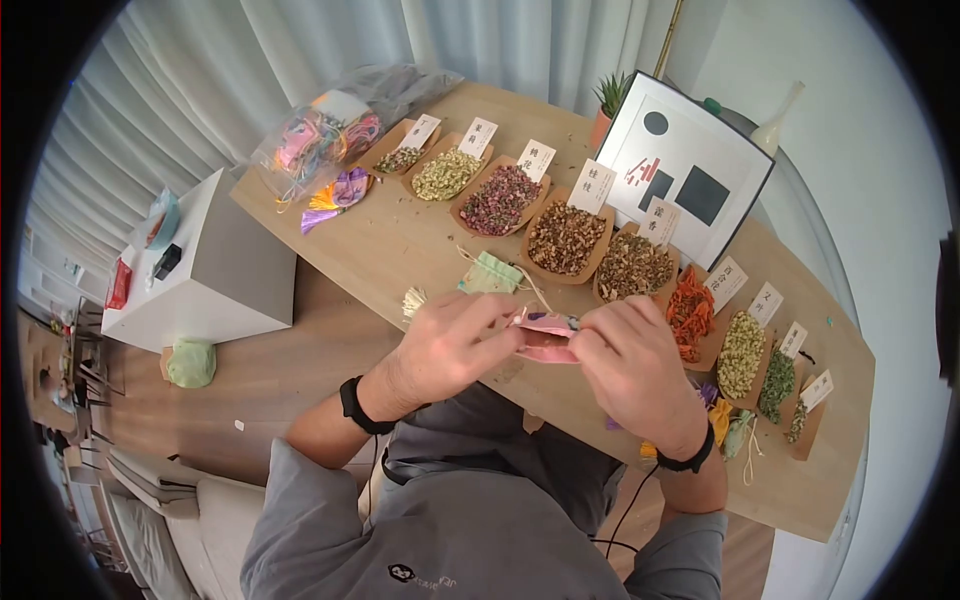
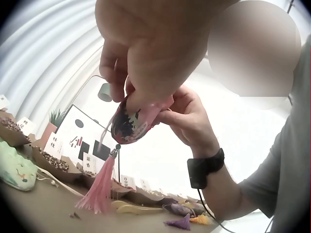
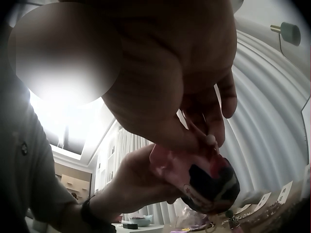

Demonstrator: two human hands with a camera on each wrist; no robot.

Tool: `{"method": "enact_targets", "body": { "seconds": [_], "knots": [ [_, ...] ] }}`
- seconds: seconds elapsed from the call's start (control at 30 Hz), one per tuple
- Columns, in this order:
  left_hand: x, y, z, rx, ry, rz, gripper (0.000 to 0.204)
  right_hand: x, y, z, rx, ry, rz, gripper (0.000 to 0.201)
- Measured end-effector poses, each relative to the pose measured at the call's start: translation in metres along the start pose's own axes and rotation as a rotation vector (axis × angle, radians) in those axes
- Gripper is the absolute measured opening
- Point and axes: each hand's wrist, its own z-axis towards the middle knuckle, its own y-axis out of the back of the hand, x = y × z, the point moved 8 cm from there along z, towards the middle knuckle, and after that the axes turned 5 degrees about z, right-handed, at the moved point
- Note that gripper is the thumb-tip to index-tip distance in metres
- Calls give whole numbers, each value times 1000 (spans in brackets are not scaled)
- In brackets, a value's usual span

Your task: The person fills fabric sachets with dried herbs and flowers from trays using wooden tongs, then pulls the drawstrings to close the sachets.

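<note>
A small pink pouch point(image 1: 548, 354) is held above the near edge of the counter point(image 1: 385, 245), directly between the two hands, neither one clearly nearer. Any next move seems to turn on its mouth: the slit's long axis runs from hand to hand, its two edges parted toward the head camera. The left hand point(image 1: 455, 340) pinches one end, fingers curled in; the right hand point(image 1: 635, 360) pinches the opposite end likewise. In the left wrist view a pink tassel point(image 2: 99, 189) hangs below the pouch. Beyond, on the counter, lie a pale green pouch point(image 1: 492, 273) and the labelled trays of dried plants point(image 1: 565, 243). The pouch's inside is too shaded to tell whether it holds anything; the fingers cover both its ends, and the right wrist view is dark.
</note>
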Motion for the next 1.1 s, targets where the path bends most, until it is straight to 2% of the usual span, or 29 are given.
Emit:
{"method": "enact_targets", "body": {
  "seconds": [0.23, 0.33, 0.4, 0.53, 0.63, 0.7, 0.73, 0.8, 0.83, 0.9, 0.93, 1.0, 1.03, 1.1],
  "knots": [
    [4, 0, -6, -118, 65, 51, 23, 3, -3, -2, 14, -7, -52, 13],
    [2, 0, 0, -99, 129, 27, 23, 4, -11, -1, 58, -4, -45, 14],
    [-7, -2, 2, -61, 55, -20, 24, 6, -16, -2, 81, 19, 21, 18],
    [-6, -10, -5, -13, 57, -43, 24, 1, -10, -5, 44, -3, 47, 21],
    [-5, -20, -14, -7, 119, -140, 32, 0, -12, -10, 0, 6, 23, 20],
    [6, -27, -24, -68, 375, -481, 51, 1, -15, -10, 40, 19, -39, 21],
    [2, -31, -26, -67, 366, -479, 51, 1, -14, -10, 33, 17, -45, 21],
    [6, -39, -36, -150, 473, -667, 76, 1, -18, -10, 97, -13, -72, 19],
    [2, -40, -36, -146, 467, -672, 76, 2, -19, -11, 94, -19, -75, 19],
    [-2, -50, -34, -59, 494, -718, 94, 4, -26, -14, 115, -2, -94, 15],
    [-2, -55, -33, -57, 486, -727, 94, 3, -28, -16, 115, -11, -102, 15],
    [-1, -81, -37, -3, 588, -1037, 110, 9, -32, -18, 93, 33, -73, 14],
    [-3, -86, -36, 1, 575, -1049, 110, 10, -34, -18, 94, 21, -86, 14],
    [2, -99, -43, 17, 723, -1137, 113, 17, -33, -18, 46, 40, -89, 15]
  ]
}}
